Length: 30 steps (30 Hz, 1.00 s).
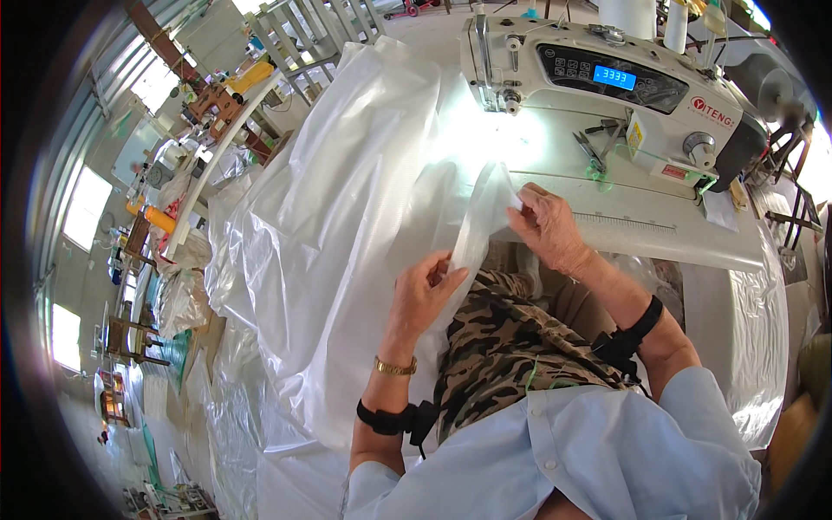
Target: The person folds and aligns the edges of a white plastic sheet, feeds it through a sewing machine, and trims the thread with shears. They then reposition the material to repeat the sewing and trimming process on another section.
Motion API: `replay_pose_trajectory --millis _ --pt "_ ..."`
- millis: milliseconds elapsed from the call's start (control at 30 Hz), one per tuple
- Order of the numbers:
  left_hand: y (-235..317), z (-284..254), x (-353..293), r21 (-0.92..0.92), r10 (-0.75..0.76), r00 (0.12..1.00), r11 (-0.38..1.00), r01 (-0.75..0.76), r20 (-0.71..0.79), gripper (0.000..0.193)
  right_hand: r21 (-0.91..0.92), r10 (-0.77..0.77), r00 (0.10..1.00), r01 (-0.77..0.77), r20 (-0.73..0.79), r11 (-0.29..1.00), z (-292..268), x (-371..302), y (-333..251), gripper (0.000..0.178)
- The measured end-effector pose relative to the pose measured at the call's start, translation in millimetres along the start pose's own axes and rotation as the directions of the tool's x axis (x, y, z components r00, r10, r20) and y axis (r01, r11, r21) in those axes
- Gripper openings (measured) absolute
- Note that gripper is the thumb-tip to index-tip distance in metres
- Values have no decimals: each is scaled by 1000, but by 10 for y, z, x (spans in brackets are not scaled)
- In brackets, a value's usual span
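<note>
Off the pale table (598, 195), white sheeting (347, 225) drapes — windows (87, 206) beyond.

The white sheet (364, 191) is thin, translucent plastic, glossy and creased. The sewing machine (641, 45) has a smooth, pale painted-looking casing with a light sheen; its dark panel (563, 76) looks like glossy plastic, and its knob (698, 147) like shiny metal. The table top (563, 184) is smooth and satin. The snips (590, 152) are dark metal. The watch (395, 368) is gold-toned polished metal, the shirt (615, 442) matt cloth, the camouflage garment (503, 347) matt cloth, and the armbands (381, 420) dull black fabric.
</note>
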<state>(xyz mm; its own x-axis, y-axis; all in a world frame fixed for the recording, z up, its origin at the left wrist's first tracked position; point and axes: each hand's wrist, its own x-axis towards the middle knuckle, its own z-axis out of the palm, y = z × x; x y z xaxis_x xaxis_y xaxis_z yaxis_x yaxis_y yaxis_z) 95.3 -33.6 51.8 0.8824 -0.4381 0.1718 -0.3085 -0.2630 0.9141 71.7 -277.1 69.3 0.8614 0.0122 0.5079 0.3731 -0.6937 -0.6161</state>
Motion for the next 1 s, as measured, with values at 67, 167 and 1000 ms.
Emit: replay_pose_trajectory --millis 67,167,1000 --pt "45 54 162 114 65 998 991 -63 -12 31 -72 21 993 -29 -119 997 98 -14 -32 20" --pt "137 178 329 321 108 993 943 -89 -41 29 -150 -4 977 -29 -215 988 238 -44 -57 20" --pt "268 328 558 -338 -92 994 939 67 -56 38 -122 -234 950 213 -205 969 363 17 -140 21"
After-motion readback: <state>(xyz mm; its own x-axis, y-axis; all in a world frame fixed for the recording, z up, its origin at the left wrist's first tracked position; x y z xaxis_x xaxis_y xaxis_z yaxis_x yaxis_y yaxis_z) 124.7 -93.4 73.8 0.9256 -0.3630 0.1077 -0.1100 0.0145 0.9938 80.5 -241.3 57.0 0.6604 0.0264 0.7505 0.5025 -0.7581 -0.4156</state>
